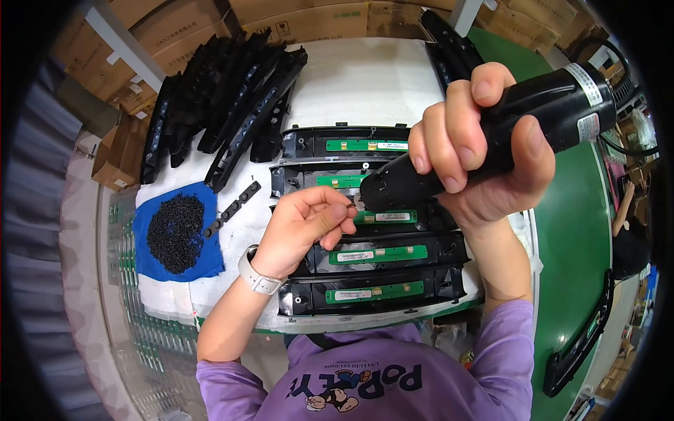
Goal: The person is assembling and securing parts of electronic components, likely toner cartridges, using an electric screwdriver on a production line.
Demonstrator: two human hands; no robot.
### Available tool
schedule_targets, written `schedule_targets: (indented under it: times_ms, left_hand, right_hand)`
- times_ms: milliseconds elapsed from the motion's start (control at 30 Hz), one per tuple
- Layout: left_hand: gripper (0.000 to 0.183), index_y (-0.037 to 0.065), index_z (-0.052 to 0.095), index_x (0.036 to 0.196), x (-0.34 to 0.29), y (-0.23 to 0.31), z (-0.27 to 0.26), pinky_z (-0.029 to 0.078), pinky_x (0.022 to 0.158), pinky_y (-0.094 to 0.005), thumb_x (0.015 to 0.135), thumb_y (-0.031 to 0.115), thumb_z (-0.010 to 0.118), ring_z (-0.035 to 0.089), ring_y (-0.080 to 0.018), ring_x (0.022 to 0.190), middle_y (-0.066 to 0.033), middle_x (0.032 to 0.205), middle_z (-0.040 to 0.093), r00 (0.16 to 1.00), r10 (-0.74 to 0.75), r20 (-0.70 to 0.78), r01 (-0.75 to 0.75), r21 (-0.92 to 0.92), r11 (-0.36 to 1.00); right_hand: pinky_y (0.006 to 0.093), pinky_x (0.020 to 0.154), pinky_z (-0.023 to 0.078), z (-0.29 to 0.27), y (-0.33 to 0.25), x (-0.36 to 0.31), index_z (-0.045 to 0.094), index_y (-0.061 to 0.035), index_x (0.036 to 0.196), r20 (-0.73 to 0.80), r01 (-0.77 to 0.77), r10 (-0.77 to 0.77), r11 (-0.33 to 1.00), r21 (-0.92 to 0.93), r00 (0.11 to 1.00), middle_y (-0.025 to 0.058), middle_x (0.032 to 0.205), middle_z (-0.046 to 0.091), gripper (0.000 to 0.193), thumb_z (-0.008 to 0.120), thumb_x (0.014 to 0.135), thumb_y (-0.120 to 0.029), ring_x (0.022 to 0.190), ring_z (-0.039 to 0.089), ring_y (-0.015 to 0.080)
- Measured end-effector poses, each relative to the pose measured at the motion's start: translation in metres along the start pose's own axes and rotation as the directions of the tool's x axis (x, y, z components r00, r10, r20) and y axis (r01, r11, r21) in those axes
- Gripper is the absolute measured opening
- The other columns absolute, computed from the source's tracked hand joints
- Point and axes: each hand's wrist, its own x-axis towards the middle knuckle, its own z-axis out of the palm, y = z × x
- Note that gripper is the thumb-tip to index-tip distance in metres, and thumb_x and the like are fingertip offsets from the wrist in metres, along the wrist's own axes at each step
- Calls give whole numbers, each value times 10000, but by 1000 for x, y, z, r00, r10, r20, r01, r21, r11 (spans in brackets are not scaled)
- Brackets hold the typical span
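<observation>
Black power tool [551, 105] overhead, its body wrapped by the fingers of the right hand [484, 144], angles down toward the left hand [305, 221], whose thumb and forefinger curl at the tool's tip; whether they pinch anything cannot be told. Directly beneath the left fingers and the tip lies a green circuit board [393, 217] in a black housing [427, 219], third of five stacked down the white surface [358, 77]. Pale labels [584, 84] ring the tool's rear, and white stickers [351, 257] mark the boards, their print too small to read. Large lettering crosses the person's purple shirt [456, 396]. Left of the hands, small black parts [177, 233] are heaped on blue cloth [213, 261]; beyond, printed cardboard boxes [295, 21] line the background.
</observation>
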Motion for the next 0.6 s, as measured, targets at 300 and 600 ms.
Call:
schedule_targets:
  times_ms: [300,600]
  left_hand:
    - [86,-25,597,936,0,1,4,450,533,-193,853,-1,607,543,-72,576,-105,804,652,996,75,-37,-72,75,995]
    - [145,-39,614,957,-7,8,4,437,526,-176,817,-21,643,536,-54,574,-74,778,648,944,276,-181,-178,424,888]
  right_hand:
    - [312,596,442,6,0,-1,468,-61,1058,-61,-14,15,1000,2,998,5,662,479,337,475,904,-361,487,451,111]
    - [329,510,437,10,11,14,517,-63,897,-413,-77,109,993,92,904,32,575,464,201,500,865,-260,431,450,148]
